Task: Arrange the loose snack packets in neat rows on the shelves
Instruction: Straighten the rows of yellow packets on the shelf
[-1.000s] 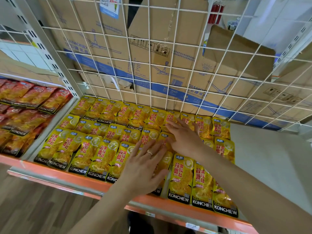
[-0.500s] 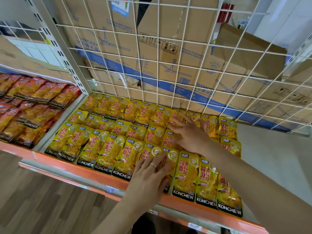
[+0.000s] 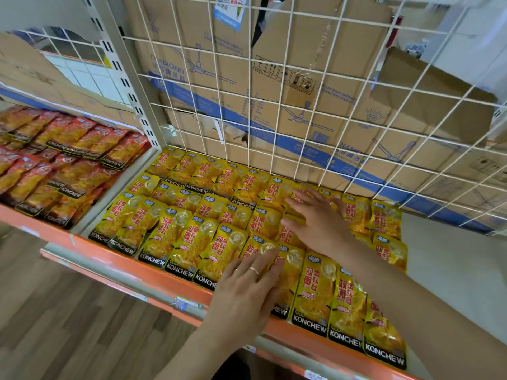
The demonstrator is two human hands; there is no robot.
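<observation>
Both hands lay flat with straight fingers on the yellow Konchew packets (image 3: 189,248) on the orange-edged shelf (image 3: 131,263), the left hand (image 3: 247,292) pressing the front row, the right hand (image 3: 318,223) the middle, probably to level them.

A thin gold-coloured ring (image 3: 254,270) is worn on a finger of the left hand (image 3: 244,294). The right hand (image 3: 321,223) is seen bare. The left forearm (image 3: 192,352) and the right forearm (image 3: 411,311) are shown uncovered as far as they are seen
</observation>
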